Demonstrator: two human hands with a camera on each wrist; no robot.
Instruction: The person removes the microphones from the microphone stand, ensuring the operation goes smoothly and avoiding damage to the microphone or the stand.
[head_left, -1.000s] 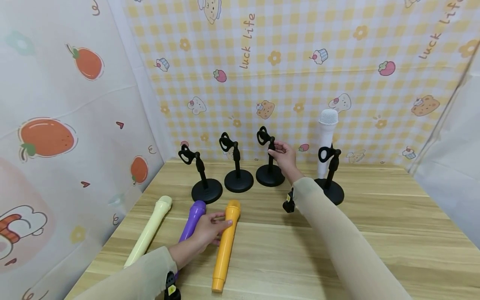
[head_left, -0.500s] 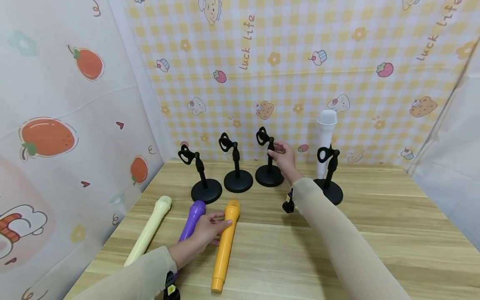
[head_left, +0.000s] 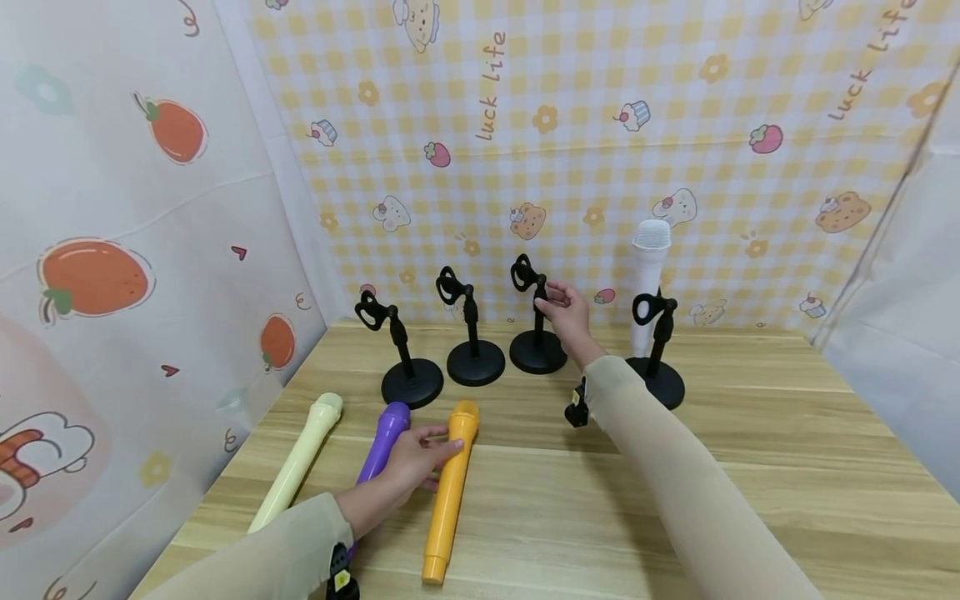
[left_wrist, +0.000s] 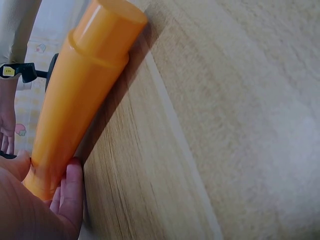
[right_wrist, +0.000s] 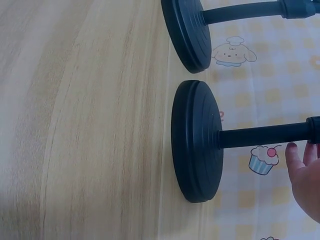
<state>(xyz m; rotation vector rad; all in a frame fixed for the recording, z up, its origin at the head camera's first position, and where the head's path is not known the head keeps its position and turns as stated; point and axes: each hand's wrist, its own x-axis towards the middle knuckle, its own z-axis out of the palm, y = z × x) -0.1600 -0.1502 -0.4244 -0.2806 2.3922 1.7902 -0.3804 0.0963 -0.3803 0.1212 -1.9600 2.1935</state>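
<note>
My left hand point(head_left: 411, 463) grips an orange microphone point(head_left: 448, 508) near its head, thumb on one side and fingers on the other. In the left wrist view the microphone point(left_wrist: 75, 100) slants up from the hand point(left_wrist: 45, 205), its butt end nearest the camera. My right hand point(head_left: 567, 315) holds the pole of a black desktop microphone stand point(head_left: 538, 352), just below its clip. The right wrist view shows that stand's round base point(right_wrist: 200, 145) and my fingers at the pole; the top is out of frame. A purple microphone point(head_left: 381, 442) lies partly hidden under my left hand and wrist.
Two more black stands, one at far left point(head_left: 412, 382) and one beside it point(head_left: 476, 363), have unfilled clips. Another stand point(head_left: 660, 385) is at right, with a white microphone point(head_left: 649, 275) upright behind it. A pale yellow microphone point(head_left: 298, 458) lies at left on the wooden table point(head_left: 787, 433).
The view shifts very slightly. Both hands keep their places on the orange microphone and the stand.
</note>
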